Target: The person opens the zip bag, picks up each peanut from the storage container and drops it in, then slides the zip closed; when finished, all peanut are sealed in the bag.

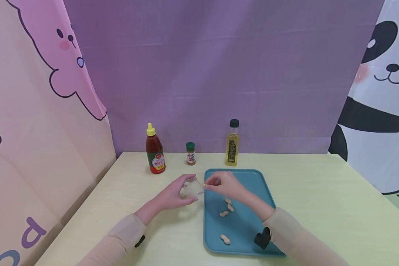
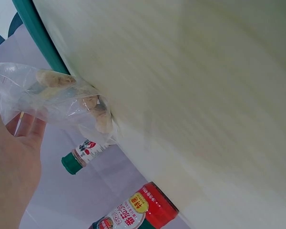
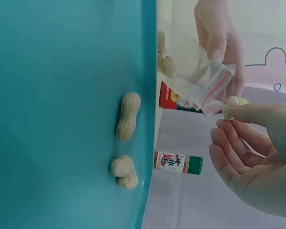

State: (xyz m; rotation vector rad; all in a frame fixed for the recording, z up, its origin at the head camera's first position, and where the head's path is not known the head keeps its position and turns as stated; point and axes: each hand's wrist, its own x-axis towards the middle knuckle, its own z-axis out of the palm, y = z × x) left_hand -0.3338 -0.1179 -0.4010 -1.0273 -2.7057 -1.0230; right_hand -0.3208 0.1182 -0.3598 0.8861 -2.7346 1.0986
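A clear zip bag [image 1: 193, 188] hangs in my left hand [image 1: 175, 193], its mouth held apart between thumb and fingers beside the tray's left edge. Peanuts [image 2: 55, 78] in their shells lie in the bottom of the bag, in the left wrist view. Thumb and fingertips of my right hand [image 1: 227, 185] pinch a peanut [image 3: 232, 101], mostly hidden by the fingers, right at the bag's red-striped opening. Below the right hand, several unshelled peanuts [image 1: 225, 239] lie on the blue tray [image 1: 246, 236].
Along the back of the table [image 1: 312, 199] stand a ketchup bottle [image 1: 155, 155] with a yellow cap, a small spice jar [image 1: 191, 154] with a green lid, and an oil bottle [image 1: 232, 146] with a black cap. A purple cloth [image 1: 199, 74] hangs behind them.
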